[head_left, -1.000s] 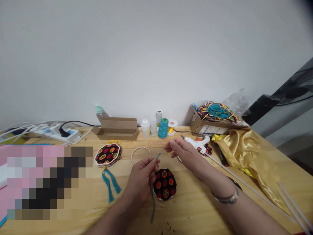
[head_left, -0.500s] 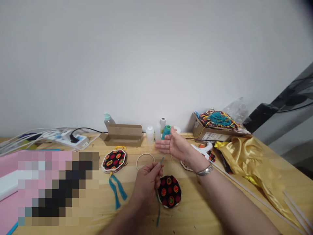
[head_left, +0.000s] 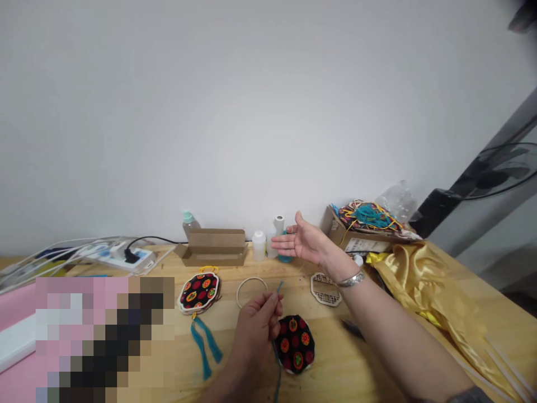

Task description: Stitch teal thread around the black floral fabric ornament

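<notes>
My left hand [head_left: 259, 318] is closed in a pinch on a teal cord [head_left: 277, 382], whose short end sticks up past the fingertips while the longer part hangs below. Just right of it lies a scalloped black fabric piece [head_left: 295, 346] with red and orange motifs. My right hand [head_left: 308, 244] is held out open, palm showing and thumb up, in front of a partly hidden teal thread spool [head_left: 285, 258]. A thin pale ring [head_left: 251, 279] lies behind my left hand. Below my right wrist is a wooden lattice frame [head_left: 326, 299].
At left lies a framed patterned ornament [head_left: 199, 292] with teal tassels [head_left: 201, 350]. Along the wall stand an open cardboard box [head_left: 213, 256], a white bottle [head_left: 259, 246] and a filled carton [head_left: 364, 244]. Gold satin cloth [head_left: 413, 274] covers the right side; a power strip [head_left: 140, 258] is far left.
The view has tilted, so the table sits lower in the picture. My right hand stays extended and open, and the lattice frame shows more. My left hand keeps its pinch on the cord.
</notes>
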Action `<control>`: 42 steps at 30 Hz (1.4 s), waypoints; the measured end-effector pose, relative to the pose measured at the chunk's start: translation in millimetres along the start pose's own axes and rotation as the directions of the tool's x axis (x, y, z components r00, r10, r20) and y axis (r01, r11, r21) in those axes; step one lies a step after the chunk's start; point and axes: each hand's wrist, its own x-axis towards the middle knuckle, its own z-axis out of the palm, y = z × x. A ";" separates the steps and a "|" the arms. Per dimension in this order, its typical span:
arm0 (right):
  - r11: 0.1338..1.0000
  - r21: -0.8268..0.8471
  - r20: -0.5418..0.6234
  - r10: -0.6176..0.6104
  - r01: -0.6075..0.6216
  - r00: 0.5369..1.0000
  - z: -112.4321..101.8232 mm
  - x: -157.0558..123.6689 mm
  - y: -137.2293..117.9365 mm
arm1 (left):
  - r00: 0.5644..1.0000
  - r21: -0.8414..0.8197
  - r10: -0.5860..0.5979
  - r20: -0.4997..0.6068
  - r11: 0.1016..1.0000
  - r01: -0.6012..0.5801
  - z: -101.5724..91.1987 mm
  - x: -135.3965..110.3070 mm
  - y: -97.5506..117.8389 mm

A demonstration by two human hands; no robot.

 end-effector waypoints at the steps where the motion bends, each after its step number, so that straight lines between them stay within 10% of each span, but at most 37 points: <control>1: 1.000 0.008 0.008 -0.005 0.005 1.000 -1.4 2.1 -3.1 | 1.000 -0.004 -0.001 -0.001 1.000 0.001 -0.3 -0.2 0.1; 17: 0.982 0.036 0.019 -0.188 0.187 0.982 -9.6 8.6 -50.2 | 0.999 -0.050 -0.028 0.026 0.998 0.030 0.0 -2.8 -1.8; 37: 0.837 -0.174 -0.024 -0.531 0.519 0.847 8.5 -109.6 -95.4 | 0.999 0.076 -0.022 0.050 0.997 0.018 6.7 -16.3 9.1; 42: 0.797 -0.389 0.036 -0.488 0.462 0.872 2.4 -113.7 -76.3 | 0.999 0.097 -0.028 0.034 0.995 0.025 12.6 -23.4 14.4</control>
